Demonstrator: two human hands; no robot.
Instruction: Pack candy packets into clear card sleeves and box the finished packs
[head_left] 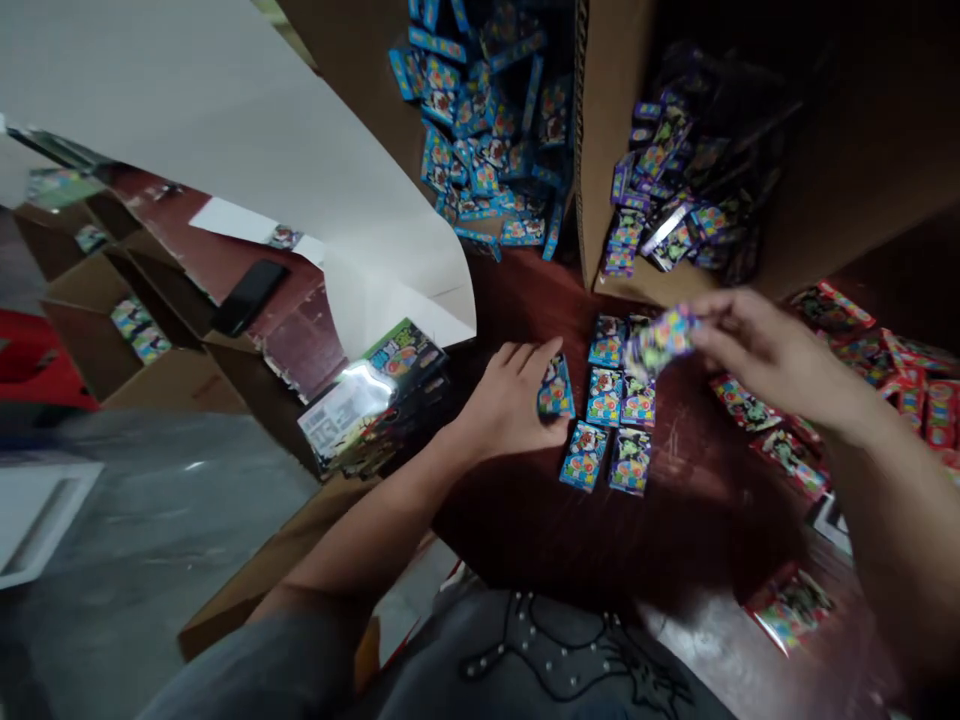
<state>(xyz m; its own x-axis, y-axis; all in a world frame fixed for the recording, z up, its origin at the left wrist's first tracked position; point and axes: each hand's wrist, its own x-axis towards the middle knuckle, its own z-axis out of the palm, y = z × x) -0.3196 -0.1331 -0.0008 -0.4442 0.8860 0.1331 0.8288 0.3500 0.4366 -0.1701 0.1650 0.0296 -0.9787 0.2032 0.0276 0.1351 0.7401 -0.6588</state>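
The right hand (757,350) pinches a purple packet (660,340) over the laid-out rows (604,397), the left hand (514,400) grips a blue packet (556,388): mid-layout, seemingly, and placing calls for square alignment.

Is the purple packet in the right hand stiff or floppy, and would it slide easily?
Probably light: the right hand pinches the purple packet with fingertips only. Likely somewhat floppy, as it looks curved, though blurred. Its shiny wrapper may slide easily.

A packing workroom; cardboard boxes (600,130) heaped with small packets (487,130) around a dark table (697,500).
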